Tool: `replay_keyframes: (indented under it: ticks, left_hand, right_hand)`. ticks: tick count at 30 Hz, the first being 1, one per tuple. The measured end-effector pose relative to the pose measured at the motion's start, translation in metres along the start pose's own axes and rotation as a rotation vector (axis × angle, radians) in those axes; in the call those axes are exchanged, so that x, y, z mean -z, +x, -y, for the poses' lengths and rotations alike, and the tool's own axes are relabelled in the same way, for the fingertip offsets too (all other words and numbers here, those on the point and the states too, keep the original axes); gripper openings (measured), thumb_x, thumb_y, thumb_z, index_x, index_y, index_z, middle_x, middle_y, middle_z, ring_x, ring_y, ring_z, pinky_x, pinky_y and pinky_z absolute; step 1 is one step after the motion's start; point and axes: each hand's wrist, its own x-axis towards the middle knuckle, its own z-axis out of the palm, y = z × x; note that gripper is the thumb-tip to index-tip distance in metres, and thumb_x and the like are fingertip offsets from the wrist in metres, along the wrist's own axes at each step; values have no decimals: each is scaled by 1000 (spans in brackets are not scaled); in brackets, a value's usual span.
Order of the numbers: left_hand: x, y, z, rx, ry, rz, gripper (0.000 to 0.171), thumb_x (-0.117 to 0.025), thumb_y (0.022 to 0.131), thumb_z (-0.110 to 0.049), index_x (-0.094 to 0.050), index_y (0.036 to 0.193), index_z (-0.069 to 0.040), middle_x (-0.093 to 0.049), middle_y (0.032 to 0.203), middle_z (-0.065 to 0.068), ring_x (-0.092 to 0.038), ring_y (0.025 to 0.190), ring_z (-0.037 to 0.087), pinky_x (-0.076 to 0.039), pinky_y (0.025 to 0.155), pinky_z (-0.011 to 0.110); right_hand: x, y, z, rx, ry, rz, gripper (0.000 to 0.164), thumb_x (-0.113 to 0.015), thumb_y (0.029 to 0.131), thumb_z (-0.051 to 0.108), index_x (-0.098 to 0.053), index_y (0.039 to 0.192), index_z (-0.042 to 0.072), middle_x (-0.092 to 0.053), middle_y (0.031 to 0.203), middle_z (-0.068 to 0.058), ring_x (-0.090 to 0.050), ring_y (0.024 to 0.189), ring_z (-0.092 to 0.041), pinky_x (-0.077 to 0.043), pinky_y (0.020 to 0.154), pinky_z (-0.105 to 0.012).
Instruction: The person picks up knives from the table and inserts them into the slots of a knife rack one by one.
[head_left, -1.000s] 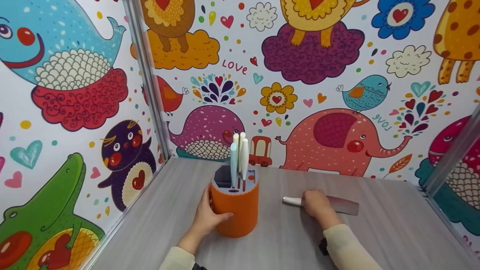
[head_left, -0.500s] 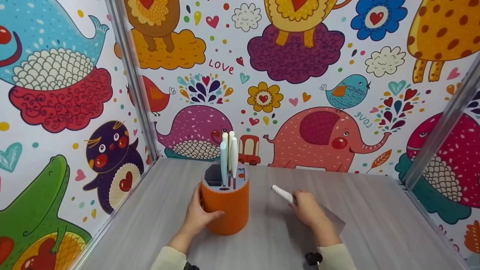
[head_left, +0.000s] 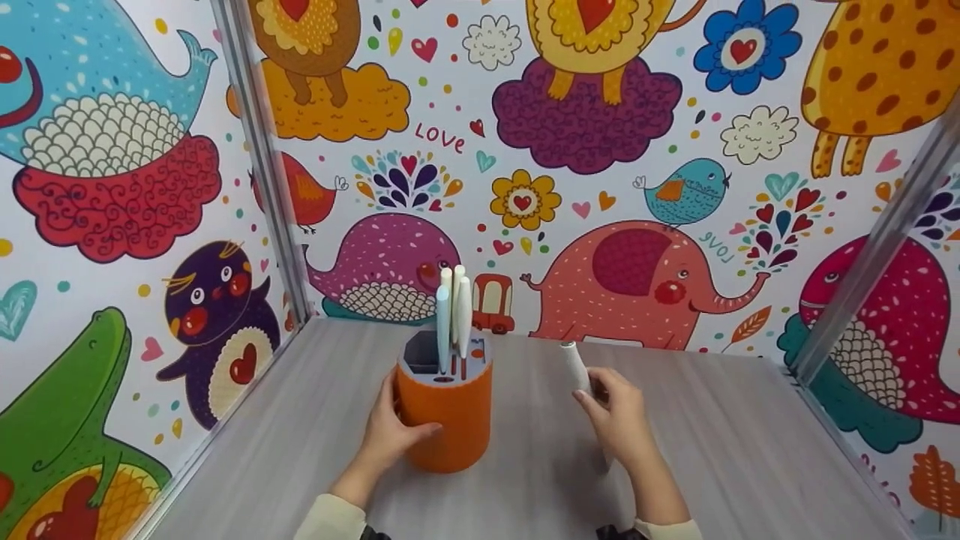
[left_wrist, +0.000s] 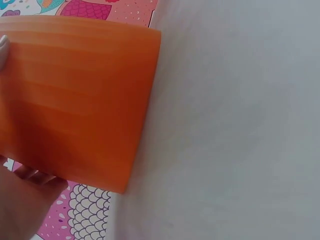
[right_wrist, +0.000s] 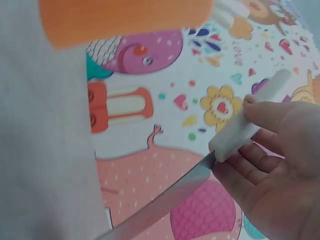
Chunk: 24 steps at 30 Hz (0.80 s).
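Note:
My left hand holds the side of an orange knife block, thumb across its front and fingers round the far left side. The block stands upright on the table. Several white and pale blue handles rise from slots in its grey top. To its right, my right hand grips a cleaver by its white handle, between thumb and fingers. The handle points up and the blade hangs downward; in the head view the hand mostly hides it. A gap separates cleaver and block.
The grey wood-look table meets walls printed with cartoon animals at its back and sides. Metal posts stand at the corners. A wide dark compartment opens in the left of the block's top.
My right hand has lifted the cleaver from lying flat on the table and turned its handle upward. The left hand stays on the knife block. The head view has shifted slightly.

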Motion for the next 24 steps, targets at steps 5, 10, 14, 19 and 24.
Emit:
replay_keyframes:
  ticks: [5, 10, 14, 19, 24]
  left_hand:
    - [1, 0, -1, -7, 7, -8, 118, -96, 79, -35, -21, 168, -17, -39, 169, 9, -46, 150, 34, -37, 126, 58]
    - [-1, 0, -1, 3, 1, 2, 121, -96, 78, -36, -19, 169, -18, -38, 170, 9, -45, 151, 35, -37, 126, 58]
    - [-3, -1, -1, -2, -8, 13, 121, -95, 79, -41, -18, 169, -18, -35, 173, 9, -42, 154, 36, -33, 127, 59]
    - [1, -2, -5, -79, -43, -47, 99, -79, 90, -34, -22, 167, -10, -31, 174, 16, -33, 158, 40, -23, 130, 64]
    - [8, -2, -26, -236, 29, -184, 85, -71, 90, -28, -32, 161, -2, -39, 168, 21, -38, 154, 41, -26, 128, 69]
  right_hand:
    - [-10, -5, 14, 54, 55, -20, 31, -80, 96, 13, -72, 126, 7, -74, 118, -11, -73, 105, -26, -64, 97, -50]
    - [-14, -8, 22, 76, 133, -9, 28, -78, 98, 13, -72, 124, 6, -75, 114, -12, -74, 101, -24, -67, 86, -40]
    - [-13, -10, 25, 64, 189, 5, 26, -77, 98, 13, -72, 123, 7, -76, 112, -11, -74, 99, -22, -67, 83, -35]
    - [-14, -14, 32, 58, 281, 32, 23, -77, 98, 11, -73, 120, 7, -76, 108, -12, -74, 95, -19, -65, 84, -26]
    - [-18, -18, 43, 83, 375, 62, 23, -77, 98, 10, -74, 120, 5, -76, 108, -14, -73, 92, -18, -62, 82, -19]
